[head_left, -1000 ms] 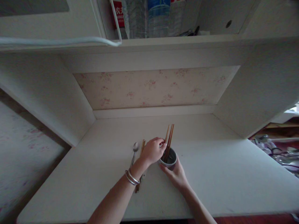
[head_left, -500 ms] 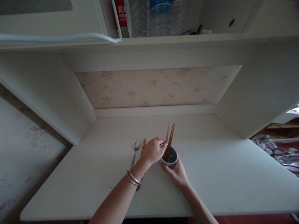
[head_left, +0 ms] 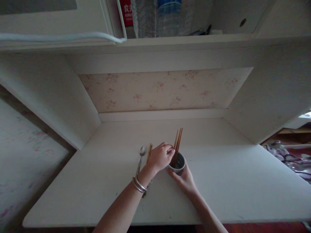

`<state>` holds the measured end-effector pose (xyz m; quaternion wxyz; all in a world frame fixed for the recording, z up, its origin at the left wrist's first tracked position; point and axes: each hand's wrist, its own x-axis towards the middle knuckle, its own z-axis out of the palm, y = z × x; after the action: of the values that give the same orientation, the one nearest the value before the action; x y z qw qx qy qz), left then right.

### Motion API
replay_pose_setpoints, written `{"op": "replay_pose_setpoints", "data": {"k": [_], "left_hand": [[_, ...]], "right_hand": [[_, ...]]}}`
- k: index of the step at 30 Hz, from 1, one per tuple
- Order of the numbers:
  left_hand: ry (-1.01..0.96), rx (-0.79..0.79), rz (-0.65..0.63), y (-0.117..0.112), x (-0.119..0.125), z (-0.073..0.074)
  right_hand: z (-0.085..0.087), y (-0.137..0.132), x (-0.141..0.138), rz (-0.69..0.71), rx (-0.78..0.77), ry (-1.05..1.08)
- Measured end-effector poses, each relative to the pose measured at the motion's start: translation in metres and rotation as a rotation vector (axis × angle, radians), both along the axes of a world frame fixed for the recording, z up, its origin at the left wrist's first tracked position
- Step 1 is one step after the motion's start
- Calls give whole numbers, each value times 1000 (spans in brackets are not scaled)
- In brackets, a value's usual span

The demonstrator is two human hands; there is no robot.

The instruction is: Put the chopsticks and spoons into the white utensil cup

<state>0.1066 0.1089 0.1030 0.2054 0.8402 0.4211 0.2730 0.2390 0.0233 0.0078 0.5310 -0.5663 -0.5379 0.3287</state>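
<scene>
A small grey cup (head_left: 182, 161) is held by my right hand (head_left: 185, 181), with the thumb and fingers wrapped around its lower side. Several wooden chopsticks (head_left: 179, 142) stand in it, leaning against its left side. At the rim, my left hand (head_left: 161, 157) pinches the leftmost chopstick (head_left: 176, 138); its fingertips partly hide the contact. Two silver bangles (head_left: 139, 185) circle the left wrist. Beneath that forearm lie more chopsticks (head_left: 149, 152), partly covered. Beside them on the left is a metal spoon (head_left: 142, 150), its bowl pointing away from me and its handle end hidden.
The white desktop (head_left: 218, 181) runs between two side panels, with a floral-papered back (head_left: 157, 90). Overhead, a shelf (head_left: 184, 42) holds plastic bottles (head_left: 169, 19) and a red package (head_left: 127, 13). A white cable (head_left: 60, 38) hangs along its left edge.
The leftmost chopstick has shifted slightly right, closer to the others in the cup, and my left hand has moved a little with it. The right hand still holds the cup.
</scene>
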Motion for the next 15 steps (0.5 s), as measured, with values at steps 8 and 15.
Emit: {"op": "replay_pose_setpoints", "data": {"k": [8, 15], "left_hand": [[-241, -71, 63, -8, -8, -7], [-433, -302, 115, -58, -24, -47]], "right_hand": [[1, 1, 1, 10, -14, 23], [12, 2, 19, 123, -49, 128]]}}
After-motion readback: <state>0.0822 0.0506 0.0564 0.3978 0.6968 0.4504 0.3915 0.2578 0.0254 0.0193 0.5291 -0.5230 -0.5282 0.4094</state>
